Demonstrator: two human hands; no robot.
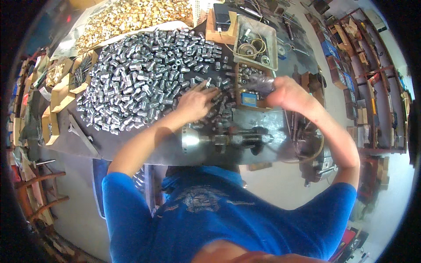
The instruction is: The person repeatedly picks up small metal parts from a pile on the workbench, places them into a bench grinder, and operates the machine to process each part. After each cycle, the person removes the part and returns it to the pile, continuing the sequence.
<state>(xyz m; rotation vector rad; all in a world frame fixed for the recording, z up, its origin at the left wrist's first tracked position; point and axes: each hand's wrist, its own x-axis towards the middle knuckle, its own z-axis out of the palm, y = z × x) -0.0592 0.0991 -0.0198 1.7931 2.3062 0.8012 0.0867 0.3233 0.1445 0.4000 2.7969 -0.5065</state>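
A broad heap of silvery metal fittings (144, 74), short and cylindrical, covers the middle of the dark workbench. My left hand (197, 101) rests at the heap's right edge, its fingers stretched out and apart over several loose fittings. Farther right, my right hand (287, 93) is closed around a greyish, motion-smeared object (262, 82) whose kind I cannot make out. This object is over a cardboard box (237, 94) that contains small metal parts and a small blue box (249, 100).
Brass-coloured fittings (136, 19) are piled at the back. A grey tray (274, 41) with a coiled cord stands behind the cardboard box. Near the front edge lies a metal spindle-like fixture (228, 138). Open cardboard boxes (61, 96) and a flat metal tool (81, 133) are at left.
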